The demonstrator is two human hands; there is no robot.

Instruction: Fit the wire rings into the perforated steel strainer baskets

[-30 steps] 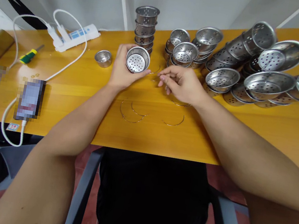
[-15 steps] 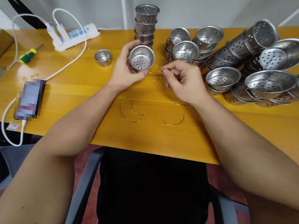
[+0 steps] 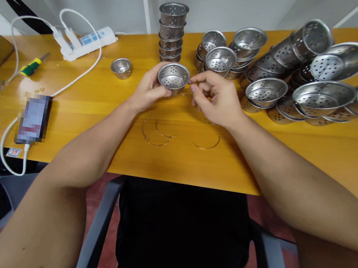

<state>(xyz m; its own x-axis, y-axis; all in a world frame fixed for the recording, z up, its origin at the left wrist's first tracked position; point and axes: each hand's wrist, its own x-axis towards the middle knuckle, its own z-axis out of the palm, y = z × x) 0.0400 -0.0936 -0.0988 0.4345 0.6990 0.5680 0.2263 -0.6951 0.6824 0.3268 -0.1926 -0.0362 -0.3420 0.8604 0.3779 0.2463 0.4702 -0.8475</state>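
Observation:
My left hand [image 3: 151, 86] is closed around a small perforated metal cup [image 3: 174, 77], its open top facing up and toward me. Close by the cup's right rim, my right hand [image 3: 218, 95] pinches a thin piece of wire [image 3: 186, 93], most of which is hidden by the fingers and the cup. Whether the wire touches the cup I cannot tell. Several curved wires lie on the table in front of my hands, among them a joined pair [image 3: 156, 144] and a single arc [image 3: 207, 148].
Behind my hands stand an upright stack of metal cups [image 3: 172, 24] and several more perforated cups [image 3: 248, 42], some leaning, at right. Leftward are a lone cup [image 3: 121, 68], a power strip [image 3: 91, 42], a screwdriver [image 3: 32, 67], a phone [image 3: 33, 120] and white cables.
My left hand has brought the cup slightly right and tilted it, so it now meets the fingertips of my right hand. The right hand has barely moved.

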